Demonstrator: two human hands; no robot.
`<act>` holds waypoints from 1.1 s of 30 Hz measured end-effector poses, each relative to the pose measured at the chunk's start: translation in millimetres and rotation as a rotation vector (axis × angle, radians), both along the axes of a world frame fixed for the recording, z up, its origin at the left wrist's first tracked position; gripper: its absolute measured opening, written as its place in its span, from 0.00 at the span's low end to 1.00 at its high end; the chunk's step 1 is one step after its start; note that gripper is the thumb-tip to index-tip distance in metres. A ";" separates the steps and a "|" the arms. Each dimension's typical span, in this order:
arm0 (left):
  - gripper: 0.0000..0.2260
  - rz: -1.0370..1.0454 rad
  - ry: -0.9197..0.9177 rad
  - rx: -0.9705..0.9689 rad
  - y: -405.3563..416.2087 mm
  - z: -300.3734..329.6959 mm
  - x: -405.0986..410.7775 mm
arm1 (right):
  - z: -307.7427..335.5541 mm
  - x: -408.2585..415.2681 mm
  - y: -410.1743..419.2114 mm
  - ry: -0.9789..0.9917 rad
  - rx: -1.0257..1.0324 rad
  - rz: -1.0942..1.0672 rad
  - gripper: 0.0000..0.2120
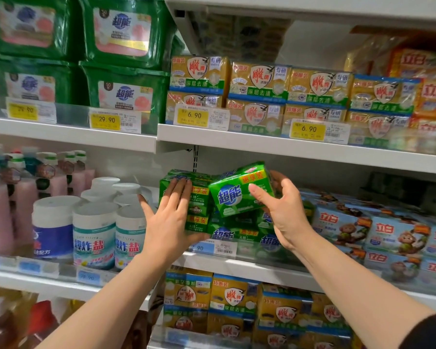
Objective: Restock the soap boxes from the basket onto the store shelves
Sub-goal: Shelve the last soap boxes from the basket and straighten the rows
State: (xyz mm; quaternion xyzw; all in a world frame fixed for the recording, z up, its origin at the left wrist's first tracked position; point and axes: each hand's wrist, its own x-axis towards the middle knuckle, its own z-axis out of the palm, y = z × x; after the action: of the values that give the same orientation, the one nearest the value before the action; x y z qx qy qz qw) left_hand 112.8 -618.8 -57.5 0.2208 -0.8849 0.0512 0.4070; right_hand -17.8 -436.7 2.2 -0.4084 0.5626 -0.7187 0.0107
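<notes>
While the flat left hand (170, 217) braces the stacked boxes (196, 205), the right hand (282, 210) grips a tilted soap box (239, 191).

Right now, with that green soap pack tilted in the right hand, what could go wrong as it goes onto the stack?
1. The tilted green soap pack is pinched by the right hand at one end only; it could slip or twist.
2. The left hand presses flat on the green stack near the shelf edge; a push might tip packs off.
3. The white tubs stand close beside the left hand; an elbow swing could knock them.
</notes>
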 end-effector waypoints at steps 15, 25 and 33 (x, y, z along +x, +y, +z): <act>0.47 -0.071 0.127 -0.098 -27.0 4.0 5.8 | 11.4 -2.1 -12.8 0.450 0.553 -0.434 0.18; 0.29 -0.408 0.436 0.914 -51.5 9.2 13.6 | 12.2 1.3 -19.9 0.669 0.641 -0.393 0.28; 0.25 -0.531 0.458 1.074 -57.0 -0.6 4.8 | 9.6 -21.0 -7.5 0.903 0.890 -0.585 0.38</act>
State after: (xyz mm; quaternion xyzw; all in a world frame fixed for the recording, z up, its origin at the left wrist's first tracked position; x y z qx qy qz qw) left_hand 117.6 -675.8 -58.1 0.1726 -0.7026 -0.5500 0.4172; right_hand -38.8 -444.2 11.8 -0.4557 0.8399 -0.1531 -0.2519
